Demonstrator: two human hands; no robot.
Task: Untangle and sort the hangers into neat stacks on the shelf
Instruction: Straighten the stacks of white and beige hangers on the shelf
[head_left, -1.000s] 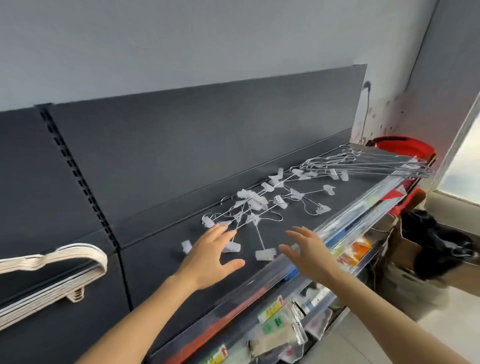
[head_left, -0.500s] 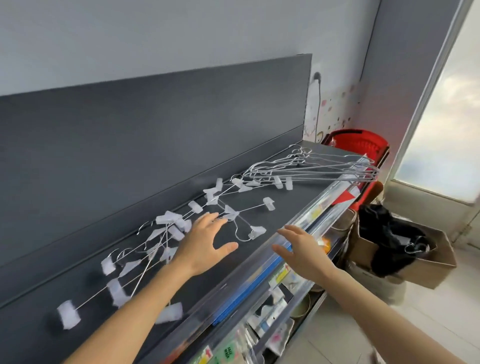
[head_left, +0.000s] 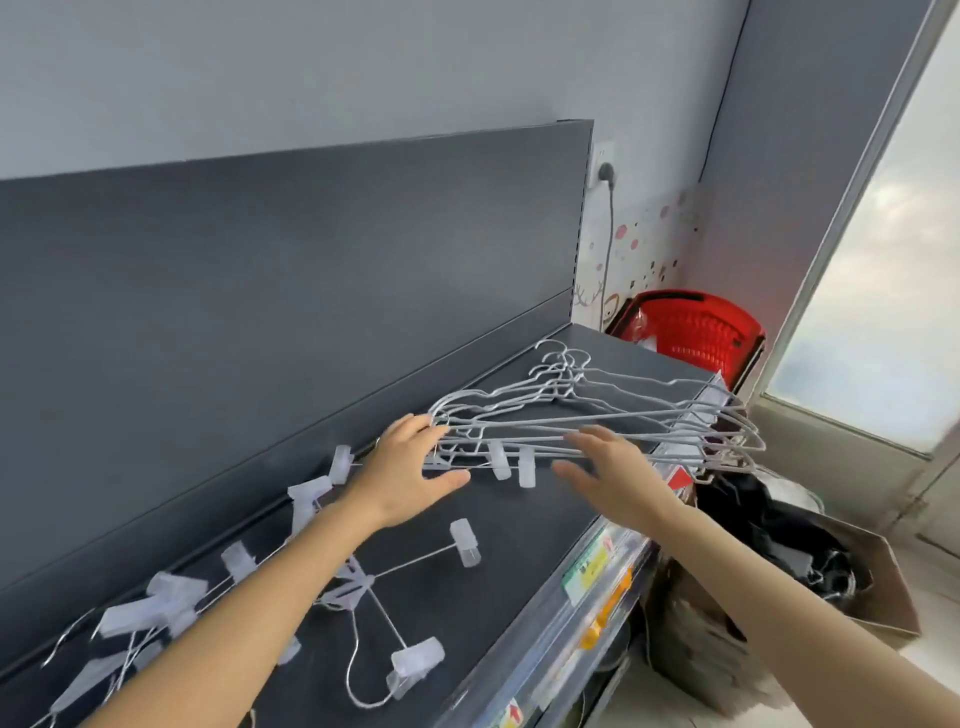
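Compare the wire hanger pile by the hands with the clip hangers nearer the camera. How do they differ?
The wire hanger pile is plain bent wire with no clips; the clip hangers carry translucent clips on straight rods. The pile overlaps in one loose stack overhanging the shelf edge; the clip hangers lie scattered. Both are pale with hooks.

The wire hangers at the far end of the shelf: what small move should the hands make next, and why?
Probably close both hands on the wire hangers. The left hand is open at the pile's near end and the right hand is open at its front edge, neither gripping yet. The pile overhangs the shelf edge, so holding both sides should keep it together.
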